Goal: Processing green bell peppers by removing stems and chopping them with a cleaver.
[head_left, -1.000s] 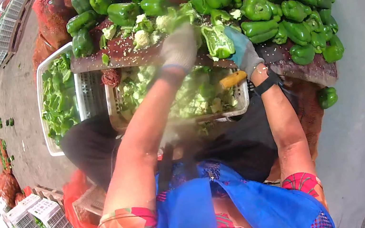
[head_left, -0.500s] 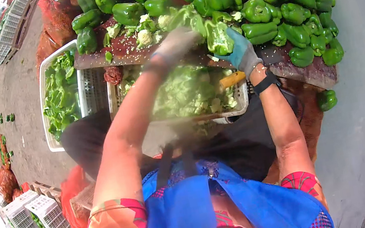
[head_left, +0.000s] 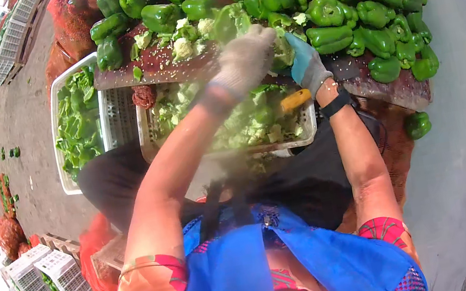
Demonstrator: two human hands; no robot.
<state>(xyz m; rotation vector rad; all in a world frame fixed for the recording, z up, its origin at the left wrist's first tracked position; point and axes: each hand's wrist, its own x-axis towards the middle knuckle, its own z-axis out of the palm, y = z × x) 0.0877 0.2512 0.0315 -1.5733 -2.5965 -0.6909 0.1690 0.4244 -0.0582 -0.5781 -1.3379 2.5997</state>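
Note:
My right hand (head_left: 308,65), in a teal and grey glove, grips a cut green bell pepper (head_left: 283,54) above the front edge of the board. My left hand (head_left: 247,60), in a pale knit glove, is closed against the pepper's left side and covers much of it. What its fingers hold, if anything, is hidden. Just beyond the left hand, an opened pepper piece (head_left: 231,21) lies on the board, beside pale seed cores (head_left: 183,48) and scattered seeds. Under both hands stands a crate (head_left: 145,137) filled with pale green pepper scraps (head_left: 250,119).
Whole green bell peppers (head_left: 326,11) are heaped along the dark red board (head_left: 117,77). Left of my knees, a white crate (head_left: 67,173) holds cut green pieces. A yellow handle-shaped object (head_left: 296,100) rests at the scrap crate's right end. One pepper (head_left: 417,125) sits below the board's right corner.
My left hand has moved right and slightly nearer, up against my right hand. The pepper's open inside, plain to see before, is now mostly covered. My right hand has turned slightly.

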